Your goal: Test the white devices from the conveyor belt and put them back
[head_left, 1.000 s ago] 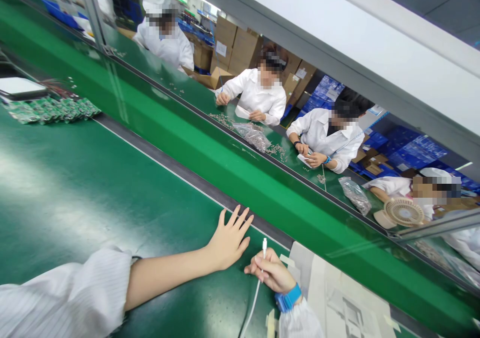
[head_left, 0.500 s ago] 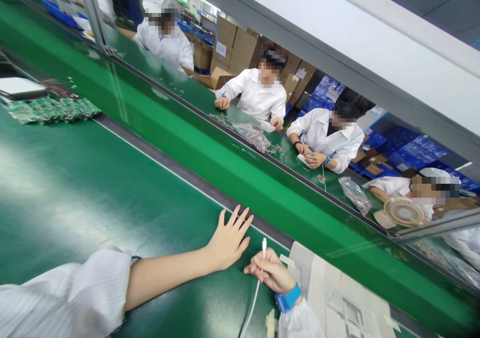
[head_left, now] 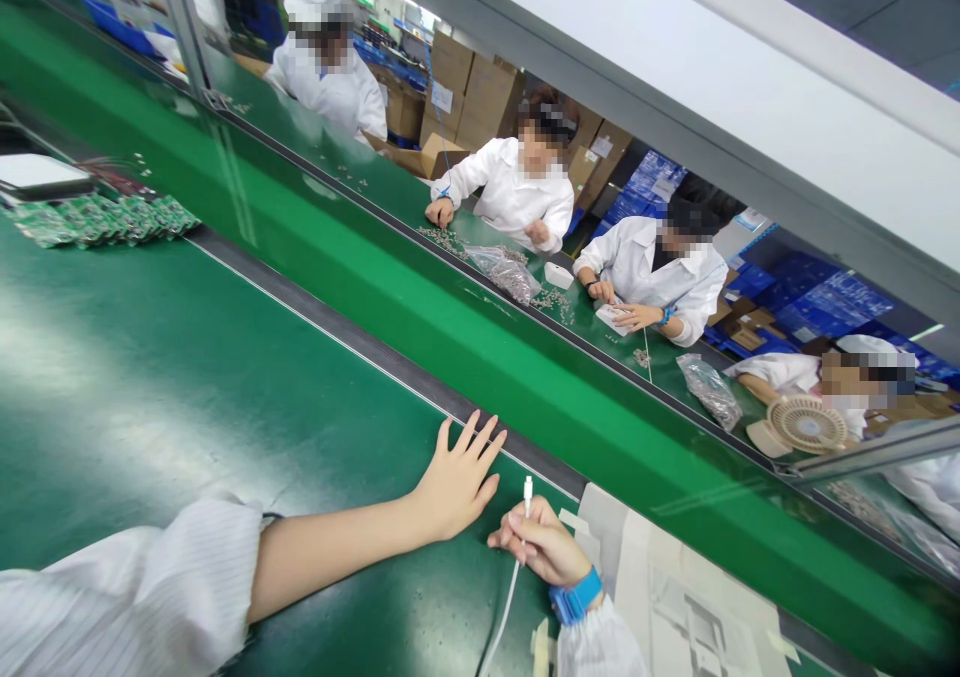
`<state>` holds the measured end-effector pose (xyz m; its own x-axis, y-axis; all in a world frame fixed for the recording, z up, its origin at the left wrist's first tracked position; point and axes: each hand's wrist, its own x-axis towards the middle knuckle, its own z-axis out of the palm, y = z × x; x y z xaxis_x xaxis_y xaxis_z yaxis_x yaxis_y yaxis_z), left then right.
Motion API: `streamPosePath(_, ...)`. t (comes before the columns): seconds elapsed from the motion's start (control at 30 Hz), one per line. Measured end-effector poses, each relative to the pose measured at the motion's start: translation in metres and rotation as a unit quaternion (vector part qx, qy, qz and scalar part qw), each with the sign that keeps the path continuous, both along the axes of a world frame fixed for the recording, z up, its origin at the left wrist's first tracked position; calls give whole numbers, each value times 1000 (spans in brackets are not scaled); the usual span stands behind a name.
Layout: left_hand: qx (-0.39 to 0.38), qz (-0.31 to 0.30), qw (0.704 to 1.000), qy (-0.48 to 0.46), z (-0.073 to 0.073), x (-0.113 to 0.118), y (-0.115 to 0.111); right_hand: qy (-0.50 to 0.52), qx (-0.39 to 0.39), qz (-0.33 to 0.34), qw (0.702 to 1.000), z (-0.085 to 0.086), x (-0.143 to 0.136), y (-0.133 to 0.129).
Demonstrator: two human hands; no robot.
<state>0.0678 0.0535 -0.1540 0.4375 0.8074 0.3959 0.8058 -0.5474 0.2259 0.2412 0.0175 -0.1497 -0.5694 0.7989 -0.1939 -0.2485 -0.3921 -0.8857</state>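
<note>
My left hand (head_left: 455, 482) lies with its fingers spread on the green table (head_left: 300, 407), its fingertips at the dark strip along the table's far edge. Just right of it, my right hand (head_left: 541, 542) pinches a white cable (head_left: 507, 597) between thumb and fingers. The cable's plug points up above the fingertips, and its cord hangs down toward the bottom of the view. Around my right wrist is a blue band (head_left: 576, 597).
A light fixture sheet (head_left: 660, 597) with tape sits right of my right hand. Green circuit boards (head_left: 105, 219) are stacked at the far left. Beyond the green belt (head_left: 375, 327), several people in white work beside bags of small parts (head_left: 504, 275) and a fan (head_left: 808, 424).
My hands and the cable have not visibly moved. Across the belt, a person's hand has let go of a white piece, which now lies on the far table.
</note>
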Motion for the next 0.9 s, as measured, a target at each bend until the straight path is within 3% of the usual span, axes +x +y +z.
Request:
streamPosePath(0.37,2,18,1000,-21,8,-1,-4,5,1,-3,1000,1,0,-1)
streamPosePath(0.9,5,20,999,-25,7,0,-4,-4,-3,-4,1000,3,-1,0)
